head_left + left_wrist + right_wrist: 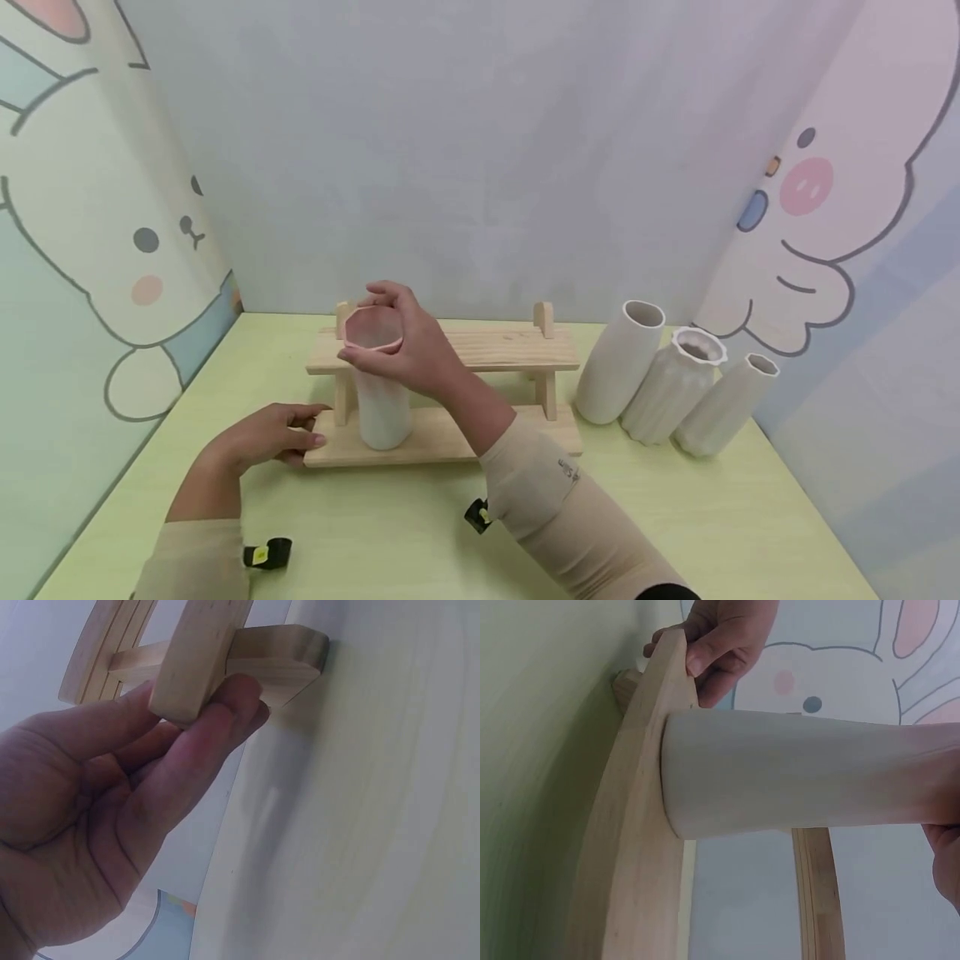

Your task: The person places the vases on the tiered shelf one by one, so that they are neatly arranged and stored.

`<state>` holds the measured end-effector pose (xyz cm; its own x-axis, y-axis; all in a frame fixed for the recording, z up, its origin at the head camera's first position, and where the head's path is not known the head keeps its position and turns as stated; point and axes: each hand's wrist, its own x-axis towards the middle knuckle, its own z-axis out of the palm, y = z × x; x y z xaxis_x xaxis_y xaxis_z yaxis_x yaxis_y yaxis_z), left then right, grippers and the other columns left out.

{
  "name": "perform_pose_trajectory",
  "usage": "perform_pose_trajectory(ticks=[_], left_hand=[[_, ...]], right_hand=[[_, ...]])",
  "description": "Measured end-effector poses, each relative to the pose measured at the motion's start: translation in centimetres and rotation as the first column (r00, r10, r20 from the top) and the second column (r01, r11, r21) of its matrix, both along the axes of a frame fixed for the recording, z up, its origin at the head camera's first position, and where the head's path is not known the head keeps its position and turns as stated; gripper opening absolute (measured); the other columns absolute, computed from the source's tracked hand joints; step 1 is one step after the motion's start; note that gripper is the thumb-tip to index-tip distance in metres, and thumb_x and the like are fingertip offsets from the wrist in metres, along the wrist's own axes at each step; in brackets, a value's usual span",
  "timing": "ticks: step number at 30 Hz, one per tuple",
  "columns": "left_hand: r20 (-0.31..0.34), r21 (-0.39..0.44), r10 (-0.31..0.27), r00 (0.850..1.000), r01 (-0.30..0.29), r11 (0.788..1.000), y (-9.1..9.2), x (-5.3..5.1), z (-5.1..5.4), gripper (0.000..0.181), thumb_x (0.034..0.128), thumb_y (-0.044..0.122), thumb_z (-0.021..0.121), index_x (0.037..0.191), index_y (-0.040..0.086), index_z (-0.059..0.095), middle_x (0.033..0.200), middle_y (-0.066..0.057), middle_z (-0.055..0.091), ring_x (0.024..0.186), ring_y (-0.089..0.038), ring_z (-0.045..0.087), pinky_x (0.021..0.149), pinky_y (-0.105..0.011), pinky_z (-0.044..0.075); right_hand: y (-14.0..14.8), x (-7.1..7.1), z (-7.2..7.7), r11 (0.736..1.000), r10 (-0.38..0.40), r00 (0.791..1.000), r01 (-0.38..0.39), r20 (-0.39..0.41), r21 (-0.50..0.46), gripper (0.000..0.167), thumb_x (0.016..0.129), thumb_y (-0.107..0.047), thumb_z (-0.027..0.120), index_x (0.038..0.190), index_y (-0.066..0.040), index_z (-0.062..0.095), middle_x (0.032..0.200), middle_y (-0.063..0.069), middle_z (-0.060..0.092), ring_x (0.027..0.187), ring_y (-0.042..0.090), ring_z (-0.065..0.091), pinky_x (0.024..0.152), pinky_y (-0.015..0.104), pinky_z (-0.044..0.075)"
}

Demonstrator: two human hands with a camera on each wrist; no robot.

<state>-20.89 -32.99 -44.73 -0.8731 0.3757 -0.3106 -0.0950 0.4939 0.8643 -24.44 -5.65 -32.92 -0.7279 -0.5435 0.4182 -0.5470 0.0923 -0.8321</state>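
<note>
A two-tier wooden rack (442, 354) stands on the table. On the left part of its lower board rests a white vase (384, 412), upright, with a pinkish rim; the right wrist view shows the vase (780, 772) with its base against the board (649, 847). My right hand (412, 346) grips the vase near its top, thumb in front and fingers behind. My left hand (262, 433) pinches the left end of the lower board; in the left wrist view the fingers of that hand (135, 772) curl round the board's end (199, 667).
Three white vases, one smooth (618, 367), one with a ruffled rim (671, 387) and one narrow-necked (723, 408), lean at a slant to the right of the rack. A grey backdrop (480, 167) and cartoon-printed side panels surround the green table (375, 533).
</note>
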Motion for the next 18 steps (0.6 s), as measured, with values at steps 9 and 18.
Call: perform_pose_trajectory(ticks=[9,18], left_hand=[[0.003,-0.002,0.008,1.0,-0.008,1.0,0.1,0.0,0.0,0.066,0.0915,0.027,0.07,0.144,-0.002,0.043,0.095,-0.01,0.052,0.08,-0.019,0.064,0.073,-0.033,0.057],[0.006,0.002,0.0,1.0,0.0,1.0,0.1,0.0,0.0,0.065,0.0919,0.026,0.07,0.144,-0.002,0.043,0.098,-0.01,0.055,0.08,-0.018,0.064,0.072,-0.033,0.057]], right_hand=[[-1.2,0.2,-1.2,0.99,-0.032,0.994,0.046,0.103,-0.134,0.082,0.079,-0.025,0.082,0.144,-0.029,0.032,0.13,-0.008,0.05,0.089,0.01,0.068,0.074,0.028,0.058],[-1.7,0.3,-3.5,0.971,-0.149,0.962,0.186,0.229,-0.148,0.072,0.078,-0.035,0.083,0.138,-0.032,0.045,0.12,-0.007,0.058,0.101,0.007,0.06,0.078,0.026,0.056]])
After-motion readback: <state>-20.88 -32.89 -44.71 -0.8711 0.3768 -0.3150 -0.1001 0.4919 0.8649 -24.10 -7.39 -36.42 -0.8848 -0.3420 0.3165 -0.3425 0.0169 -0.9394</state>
